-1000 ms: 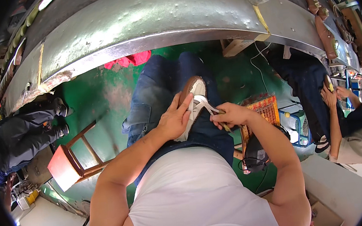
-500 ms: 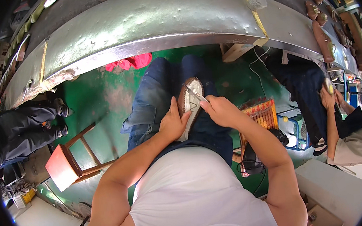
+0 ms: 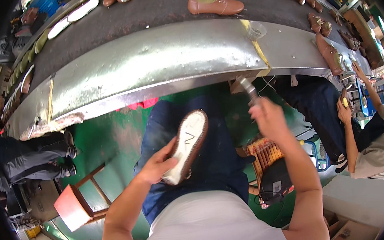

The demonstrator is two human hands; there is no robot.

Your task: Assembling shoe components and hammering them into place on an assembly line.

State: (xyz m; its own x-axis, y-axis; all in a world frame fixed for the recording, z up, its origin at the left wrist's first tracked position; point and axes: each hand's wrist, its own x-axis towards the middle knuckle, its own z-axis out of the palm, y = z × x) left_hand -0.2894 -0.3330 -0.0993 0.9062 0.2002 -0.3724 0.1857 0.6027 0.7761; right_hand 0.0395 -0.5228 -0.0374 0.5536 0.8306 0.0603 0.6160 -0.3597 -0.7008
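My left hand grips a brown shoe near its heel, its sole side turned up over my lap. The underside is whitish with a dark zigzag mark in the middle, and the brown upper shows around its rim. Off to the right, my right hand is raised and closed around a silvery metal hand tool. The tool points up and away from me, apart from the shoe; its exact kind is blurred by motion.
A metal-edged bench spans the front, its dark belt carrying a brown shoe and pale soles. A red-topped stool stands left, a slatted chair right. A co-worker sits at the far right.
My right hand and the tool have lifted off the shoe toward the right. My left hand has shifted back to the heel, and the shoe is tilted further up. The view now takes in more bench.
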